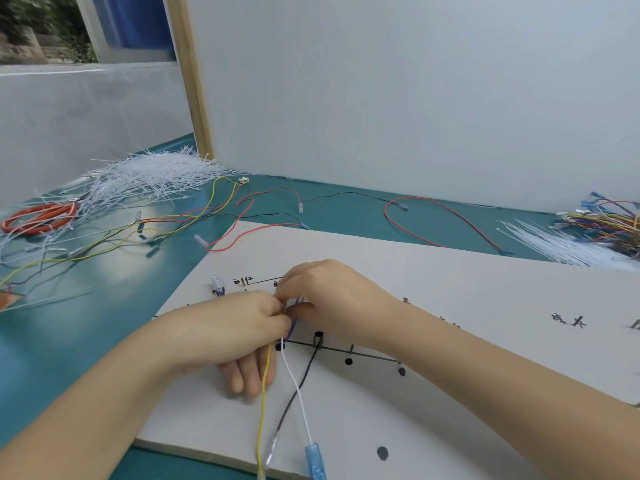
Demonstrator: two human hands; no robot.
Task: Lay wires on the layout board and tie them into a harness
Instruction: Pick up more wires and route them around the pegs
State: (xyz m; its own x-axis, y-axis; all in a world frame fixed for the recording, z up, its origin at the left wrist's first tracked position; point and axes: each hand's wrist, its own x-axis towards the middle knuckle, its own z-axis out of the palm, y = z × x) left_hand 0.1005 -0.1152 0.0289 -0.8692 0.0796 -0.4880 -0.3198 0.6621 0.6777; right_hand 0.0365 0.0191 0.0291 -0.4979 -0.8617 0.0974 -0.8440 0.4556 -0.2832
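Note:
The grey layout board point(450, 278) lies in front of me with black route lines, dots and handwritten labels. My left hand point(242, 327) and my right hand point(332, 299) meet at the board's left part and pinch a small bundle of wires point(294, 323) between their fingertips. From that pinch a yellow wire point(263, 393), a white wire point(298, 393) with a blue terminal point(315, 462) and a black wire point(298, 386) trail toward me. Purple wire shows between the fingers. A short peg point(317, 339) stands just right of the pinch.
A heap of white cable ties point(149, 178) and orange-handled scissors point(38, 216) lie at the far left. Loose red, yellow and black wires point(221, 209) sprawl over the teal table. More ties point(554, 244) and coloured wires point(606, 220) sit far right. A white partition stands behind.

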